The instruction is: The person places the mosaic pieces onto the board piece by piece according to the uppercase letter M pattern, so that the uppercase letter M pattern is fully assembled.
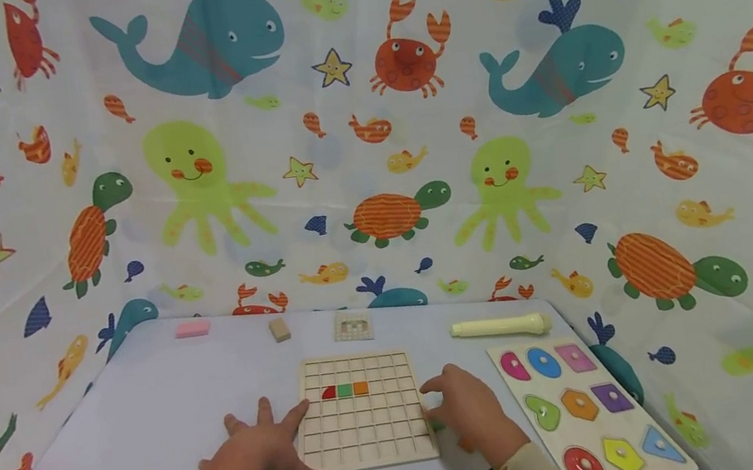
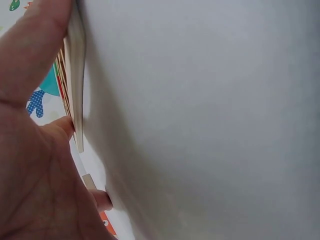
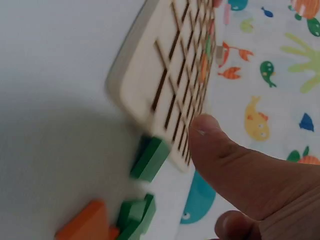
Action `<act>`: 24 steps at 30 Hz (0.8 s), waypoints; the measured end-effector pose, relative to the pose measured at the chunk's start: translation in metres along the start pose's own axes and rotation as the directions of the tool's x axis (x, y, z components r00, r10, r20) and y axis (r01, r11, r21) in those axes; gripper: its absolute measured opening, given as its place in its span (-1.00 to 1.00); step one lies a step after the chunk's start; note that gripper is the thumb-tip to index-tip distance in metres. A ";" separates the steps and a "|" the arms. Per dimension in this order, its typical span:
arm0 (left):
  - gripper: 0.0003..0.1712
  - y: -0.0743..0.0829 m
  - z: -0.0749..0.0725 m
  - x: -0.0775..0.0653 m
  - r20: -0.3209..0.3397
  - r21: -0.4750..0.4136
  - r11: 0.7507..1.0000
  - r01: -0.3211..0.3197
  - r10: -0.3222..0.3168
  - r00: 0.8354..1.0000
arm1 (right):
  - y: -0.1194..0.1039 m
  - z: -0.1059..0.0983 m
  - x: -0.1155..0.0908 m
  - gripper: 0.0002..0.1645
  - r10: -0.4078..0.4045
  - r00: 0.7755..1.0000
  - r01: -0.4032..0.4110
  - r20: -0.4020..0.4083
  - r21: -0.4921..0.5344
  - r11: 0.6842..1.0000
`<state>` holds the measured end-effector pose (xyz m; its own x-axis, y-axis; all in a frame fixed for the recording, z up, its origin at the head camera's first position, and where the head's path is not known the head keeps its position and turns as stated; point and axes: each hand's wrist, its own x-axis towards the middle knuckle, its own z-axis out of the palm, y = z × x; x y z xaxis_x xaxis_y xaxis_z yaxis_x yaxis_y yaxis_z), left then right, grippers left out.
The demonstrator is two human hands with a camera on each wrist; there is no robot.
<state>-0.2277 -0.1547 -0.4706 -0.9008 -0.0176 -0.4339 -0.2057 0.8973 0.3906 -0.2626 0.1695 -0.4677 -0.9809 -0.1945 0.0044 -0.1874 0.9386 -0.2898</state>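
Observation:
A square wooden grid board (image 1: 367, 438) lies on the white table, with a red (image 1: 330, 393), a green (image 1: 345, 390) and an orange piece (image 1: 361, 388) in one row of its cells. My left hand (image 1: 256, 449) spreads its fingers along the board's left side, thumb and fingertip right at the edge. At the opposite side my right hand (image 1: 470, 410) has its thumb (image 3: 220, 145) and index fingertip by the edge. Beneath the right hand, beside the board, lie a green block (image 3: 151, 159), more green pieces (image 3: 131, 217) and an orange piece (image 3: 85, 222), partly hidden in the head view.
On the right lies a shape puzzle board (image 1: 559, 455) with several knobbed pieces, below a pale yellow stick (image 1: 498, 326). Farther back are a small patterned card (image 1: 353, 326), a wooden block (image 1: 280, 330) and a pink block (image 1: 192, 329). A sea-animal printed curtain (image 1: 343, 216) surrounds the table.

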 end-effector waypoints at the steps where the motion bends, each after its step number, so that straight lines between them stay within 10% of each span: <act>1: 0.44 0.001 0.000 0.000 0.001 -0.001 1.000 -0.002 0.002 1.000 | 0.003 -0.001 0.000 -0.50 0.017 0.999 -0.017 0.029 -0.003 1.000; 9: 0.46 0.000 0.000 0.003 0.009 -0.004 1.000 0.002 -0.002 1.000 | 0.022 0.004 0.006 -0.51 0.048 0.984 -0.043 0.170 -0.034 0.998; 24: 0.50 -0.002 0.002 0.007 0.015 -0.017 1.000 0.008 -0.008 1.000 | 0.017 0.014 0.006 -0.67 0.033 0.998 -0.038 0.051 0.093 0.995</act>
<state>-0.2333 -0.1557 -0.4757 -0.8934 -0.0185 -0.4489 -0.2197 0.8895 0.4006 -0.2707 0.1804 -0.4858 -0.9826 -0.1777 -0.0538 -0.1448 0.9148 -0.3771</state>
